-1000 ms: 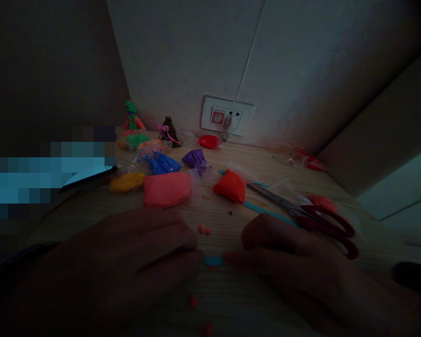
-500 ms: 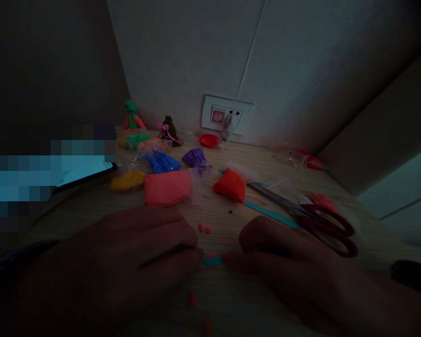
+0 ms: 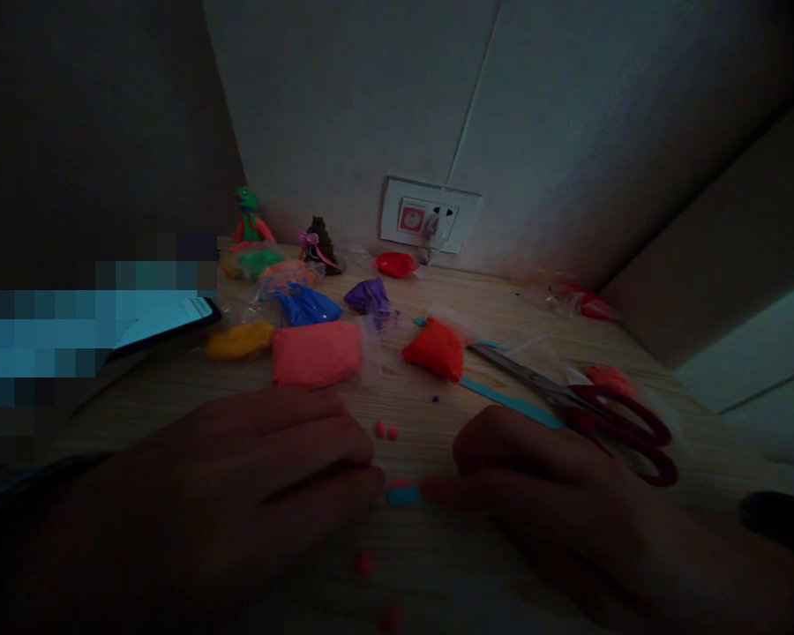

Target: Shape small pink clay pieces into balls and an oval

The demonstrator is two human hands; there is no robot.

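A short piece of blue clay strip (image 3: 403,496) with a bit of pink on its upper side lies low in the middle, between the fingertips of both hands. My left hand (image 3: 271,476) comes from the left, fingers curled together, its tips at the strip's left end. From the right, my right hand (image 3: 535,485) is closed too, a fingertip against the right end. The undersides of both hands are hidden. Just beyond are two small pink clay balls (image 3: 386,430). Nearer me are two blurred red-pink lumps, one at the centre (image 3: 363,563), another at the bottom edge (image 3: 392,616).
Red-handled scissors (image 3: 575,399) and a long blue strip (image 3: 509,401) lie at right. Bags of pink (image 3: 318,353), orange-red (image 3: 435,349), blue (image 3: 308,306) and purple clay (image 3: 369,300) stand behind. Two figures, green (image 3: 248,216) and brown (image 3: 318,247), are near the wall socket (image 3: 430,216).
The hands and the blue strip stay almost in place. A little more pink shows above the strip, and the whole view has shifted very slightly.
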